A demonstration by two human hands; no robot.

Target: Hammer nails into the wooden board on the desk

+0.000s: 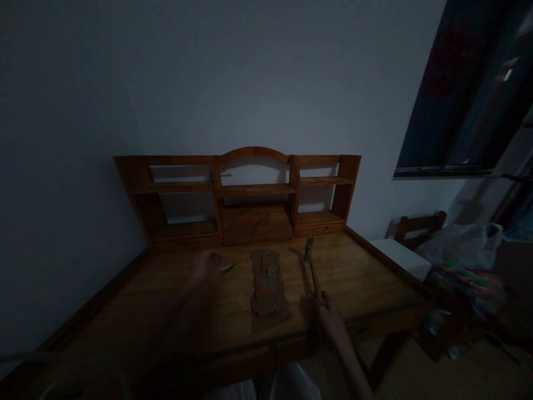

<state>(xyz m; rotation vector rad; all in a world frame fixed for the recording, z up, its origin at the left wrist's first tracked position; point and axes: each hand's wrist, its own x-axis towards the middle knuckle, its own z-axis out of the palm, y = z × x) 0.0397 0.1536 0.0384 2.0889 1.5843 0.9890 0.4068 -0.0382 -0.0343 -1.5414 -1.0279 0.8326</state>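
My right hand (328, 319) is wrapped round the wooden handle of a hammer (315, 278), whose metal head points up and away above the desk's right half. At the left, my left hand (203, 265) hovers over or rests on the desktop; its fingers are blurred and dark. Just right of those fingers lie some thin, shiny metal pieces (228, 268), which look like nails. Between both hands, a worn, ragged-edged piece of brown cardboard (268, 291) lies flat on the wooden desk (233, 311).
A wooden shelf unit (256, 190) stands along the desk's back edge, against the wall. To the right are a white surface (402, 258), a wooden chair (420, 223) and filled plastic bags (462, 250). The room is dim.
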